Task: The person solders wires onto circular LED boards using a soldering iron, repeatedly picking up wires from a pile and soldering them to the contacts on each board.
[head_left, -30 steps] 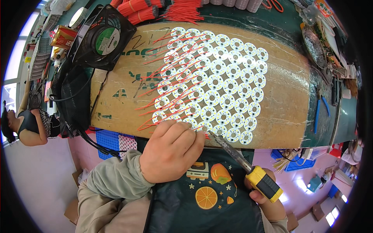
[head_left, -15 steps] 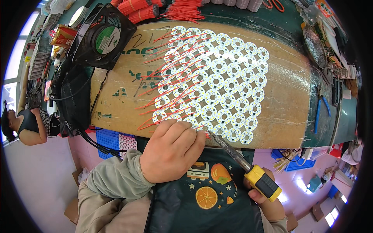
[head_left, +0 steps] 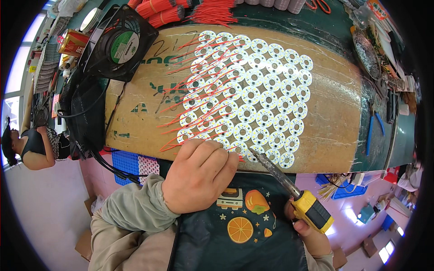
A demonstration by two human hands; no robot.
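A panel of joined round white LED boards [head_left: 268,99] lies in rows on a brown cardboard sheet [head_left: 334,108]. Thin red wires [head_left: 174,105] stick out leftward from the boards in its left columns. At the sheet's near edge my left hand [head_left: 199,174] is closed, knuckles up, over the lowest boards. Red wire ends poke out beside its fingertips, which are mostly hidden. My right hand [head_left: 312,232] grips the yellow and black handle of a soldering iron [head_left: 296,194]. The iron's dark tip points up-left, over the bottom row, just right of my left hand.
A black fan [head_left: 121,47] stands at the sheet's far left. Bundles of red wire [head_left: 210,12] lie along the back. Blue-handled pliers [head_left: 370,131] and a metal dish [head_left: 366,49] are at the right. A blue crate [head_left: 124,165] sits below at left; another person [head_left: 38,140] is beyond it.
The soldering iron and my right hand have shifted slightly right, moving the tip away from the red wire ends by my left fingertips. My left hand has barely moved.
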